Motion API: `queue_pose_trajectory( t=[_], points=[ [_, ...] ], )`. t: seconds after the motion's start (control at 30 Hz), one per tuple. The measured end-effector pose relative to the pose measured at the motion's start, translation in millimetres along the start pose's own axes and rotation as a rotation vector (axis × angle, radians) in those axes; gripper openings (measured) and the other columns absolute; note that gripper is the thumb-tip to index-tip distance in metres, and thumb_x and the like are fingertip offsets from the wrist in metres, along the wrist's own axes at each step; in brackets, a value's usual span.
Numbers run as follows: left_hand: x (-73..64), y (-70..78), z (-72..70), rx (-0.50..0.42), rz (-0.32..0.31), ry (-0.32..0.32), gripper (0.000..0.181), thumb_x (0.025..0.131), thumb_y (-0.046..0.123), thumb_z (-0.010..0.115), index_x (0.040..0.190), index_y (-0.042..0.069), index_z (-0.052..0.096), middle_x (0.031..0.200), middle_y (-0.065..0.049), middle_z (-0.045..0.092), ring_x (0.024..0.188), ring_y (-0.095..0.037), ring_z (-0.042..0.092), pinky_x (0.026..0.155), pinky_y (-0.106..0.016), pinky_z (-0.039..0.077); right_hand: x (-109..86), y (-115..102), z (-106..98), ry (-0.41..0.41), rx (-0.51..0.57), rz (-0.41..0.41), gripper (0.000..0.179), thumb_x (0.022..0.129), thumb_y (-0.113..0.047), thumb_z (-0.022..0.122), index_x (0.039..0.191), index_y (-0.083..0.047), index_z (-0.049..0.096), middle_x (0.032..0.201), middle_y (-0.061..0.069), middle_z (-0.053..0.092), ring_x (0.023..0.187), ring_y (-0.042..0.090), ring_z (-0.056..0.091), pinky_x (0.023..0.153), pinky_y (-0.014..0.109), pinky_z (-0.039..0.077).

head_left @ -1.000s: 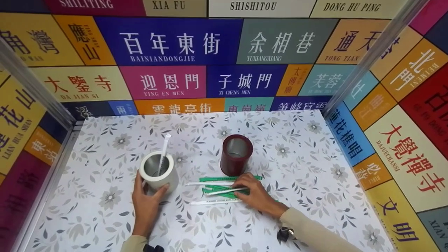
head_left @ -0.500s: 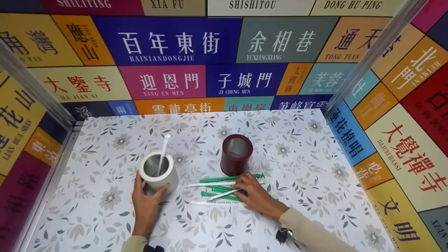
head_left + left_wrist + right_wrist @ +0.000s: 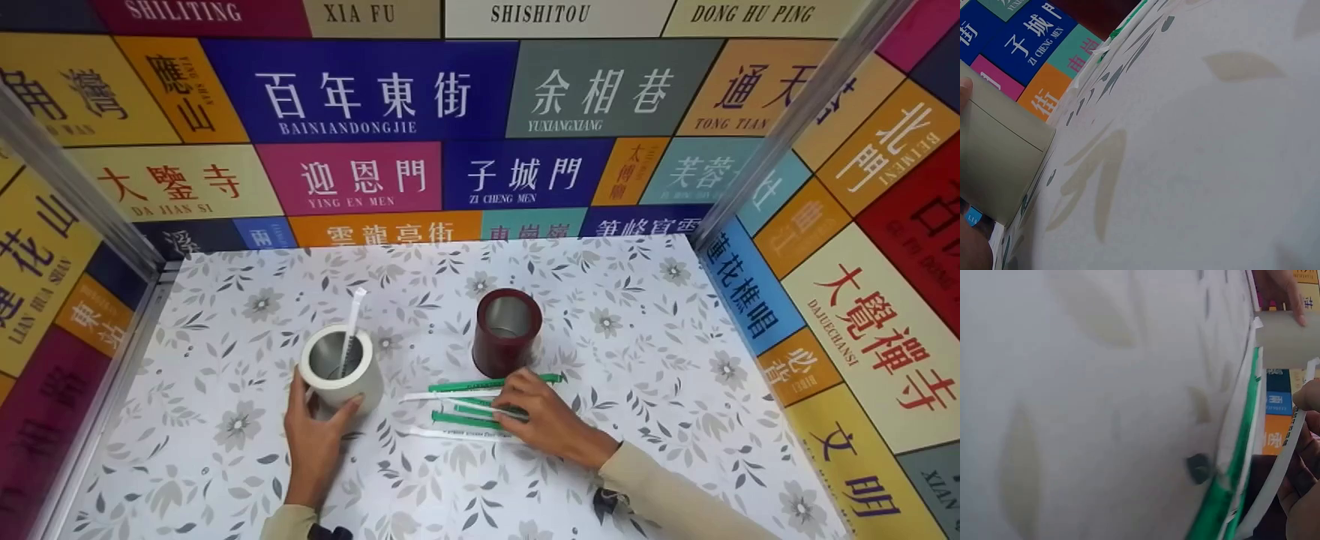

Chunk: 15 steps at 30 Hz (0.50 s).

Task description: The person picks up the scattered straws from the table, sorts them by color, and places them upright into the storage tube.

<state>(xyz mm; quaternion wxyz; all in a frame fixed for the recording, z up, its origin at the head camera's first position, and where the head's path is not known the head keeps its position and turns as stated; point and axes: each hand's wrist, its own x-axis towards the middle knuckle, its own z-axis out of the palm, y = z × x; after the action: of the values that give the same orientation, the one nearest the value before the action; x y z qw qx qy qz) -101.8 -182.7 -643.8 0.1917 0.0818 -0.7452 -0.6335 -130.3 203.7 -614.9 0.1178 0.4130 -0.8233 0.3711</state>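
Note:
My left hand (image 3: 315,442) grips the side of a cream cup (image 3: 364,397) with a grey inside, thumb at the front. A white paper-wrapped straw (image 3: 352,322) leans in that cup, its upper end sticking out past the rim. Right of it, my right hand (image 3: 547,420) is over a small group of wrapped straws. In the right wrist view, its thumb and fingers pinch a white wrapped straw (image 3: 1289,441) with black print, raised over the others. Green wrapped straws (image 3: 457,420) and another white straw (image 3: 427,433) lie beneath and beside the hand.
A dark red cup (image 3: 499,352) stands upright just behind the straws, close to the right hand's fingers. The table (image 3: 225,472) has a white leaf-and-flower cover. Panels (image 3: 360,90) printed with large characters enclose the back and sides.
The right hand's white straw has tilted and swung, its free end shifting up and left. The green straws underneath have shifted slightly. The left hand and both cups stay in place.

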Motion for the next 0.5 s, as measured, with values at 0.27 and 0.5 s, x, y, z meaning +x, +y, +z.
queue_pose_trajectory(
  t=[0.27, 0.5],
  points=[
    [-0.4, 0.7, -0.7, -0.006, -0.001, 0.011, 0.112, 0.081, 0.003, 0.099, 0.173, 0.022, 0.038, 0.167, -0.006, 0.05, 0.154, -0.025, 0.044, 0.129, -0.047, 0.038, 27.9, -18.6, -6.0, -0.016, 0.133, -0.053, 0.013, 0.1, -0.005, 0.08, 0.109, -0.015, 0.079, 0.105, 0.0, 0.068, 0.101, 0.019, 0.058, 0.084, 0.037, 0.055],
    [-1.5, 1.6, -0.5, -0.021, -0.013, 0.003, 0.112, 0.082, 0.005, 0.098, 0.174, 0.024, 0.037, 0.166, -0.005, 0.05, 0.153, -0.026, 0.045, 0.13, -0.046, 0.037, 53.3, -32.4, -6.2, -0.017, 0.286, -0.026, 0.016, 0.101, -0.003, 0.079, 0.107, -0.017, 0.08, 0.1, -0.001, 0.073, 0.096, 0.021, 0.061, 0.08, 0.041, 0.056]
  ],
)
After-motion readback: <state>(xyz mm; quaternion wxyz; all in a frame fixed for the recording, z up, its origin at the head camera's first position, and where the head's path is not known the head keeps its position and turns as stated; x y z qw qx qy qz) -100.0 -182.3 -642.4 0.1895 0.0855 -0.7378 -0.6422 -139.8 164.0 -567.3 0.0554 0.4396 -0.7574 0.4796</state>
